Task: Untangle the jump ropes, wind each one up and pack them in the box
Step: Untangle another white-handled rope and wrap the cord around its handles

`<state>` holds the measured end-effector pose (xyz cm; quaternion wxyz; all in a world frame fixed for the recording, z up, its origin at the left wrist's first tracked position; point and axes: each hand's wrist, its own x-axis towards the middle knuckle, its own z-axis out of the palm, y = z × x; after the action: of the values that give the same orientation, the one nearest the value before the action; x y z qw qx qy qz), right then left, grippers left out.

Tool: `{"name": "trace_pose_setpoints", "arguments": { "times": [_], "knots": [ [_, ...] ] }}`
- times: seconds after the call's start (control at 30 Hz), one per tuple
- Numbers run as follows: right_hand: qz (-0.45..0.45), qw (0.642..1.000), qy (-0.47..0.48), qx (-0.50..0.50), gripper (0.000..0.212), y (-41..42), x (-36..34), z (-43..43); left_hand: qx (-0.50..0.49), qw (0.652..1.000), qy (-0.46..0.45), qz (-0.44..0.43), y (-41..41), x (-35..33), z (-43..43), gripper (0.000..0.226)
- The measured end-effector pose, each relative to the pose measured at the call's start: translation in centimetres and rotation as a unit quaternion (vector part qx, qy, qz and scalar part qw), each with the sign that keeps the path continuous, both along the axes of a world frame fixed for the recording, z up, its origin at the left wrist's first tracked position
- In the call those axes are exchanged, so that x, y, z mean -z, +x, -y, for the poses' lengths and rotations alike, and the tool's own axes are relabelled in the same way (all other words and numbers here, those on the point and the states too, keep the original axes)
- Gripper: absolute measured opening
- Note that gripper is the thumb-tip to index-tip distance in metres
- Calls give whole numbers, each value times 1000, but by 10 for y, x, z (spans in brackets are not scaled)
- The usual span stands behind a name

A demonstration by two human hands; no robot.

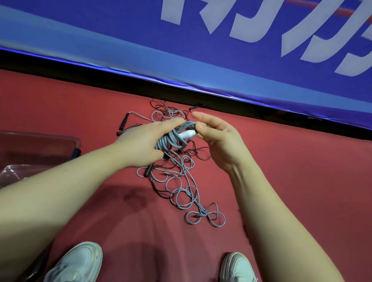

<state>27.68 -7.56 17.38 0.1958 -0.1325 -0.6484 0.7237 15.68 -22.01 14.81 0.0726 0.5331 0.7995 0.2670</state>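
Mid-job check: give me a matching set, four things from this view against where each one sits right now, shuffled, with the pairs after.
Things:
1. wound grey bundle
2. white handle
3. clear box
4. loose grey loops

Places:
A. on the floor at the far left
B. spread out on the red floor
C. gripped by the left hand
D. sticking out of the bundle toward the right hand

Pairs: 1-C, 2-D, 3-A, 4-B

A sports hall, judging by the red court floor (286,189) and the blue lettered sideline banner (122,29).
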Motion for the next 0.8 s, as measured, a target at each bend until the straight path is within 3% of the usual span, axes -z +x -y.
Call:
{"name": "trace_pose_setpoints", "arguments": {
  "times": [0.07,0.23,0.33,0.5,0.6,0.8],
  "knots": [
    [-18,999,-33,3,27,0,4,2,-22,998,-11,-63,-2,-4,0,84],
    [-34,996,-70,54,44,-3,9,6,7,998,-40,-44,3,-2,0,75],
    [-14,994,109,26,43,-3,-2,13,8,999,-37,-30,4,2,-4,75],
    [109,938,328,31,6,10,-22,1,-13,1000,-7,4,-5,7,0,69],
    [188,906,380,13,12,15,-18,-1,-20,1000,-12,2,-3,11,2,63],
    [155,890,419,88,6,7,-6,4,-38,999,-5,-13,-2,12,-1,58]
  ]
}}
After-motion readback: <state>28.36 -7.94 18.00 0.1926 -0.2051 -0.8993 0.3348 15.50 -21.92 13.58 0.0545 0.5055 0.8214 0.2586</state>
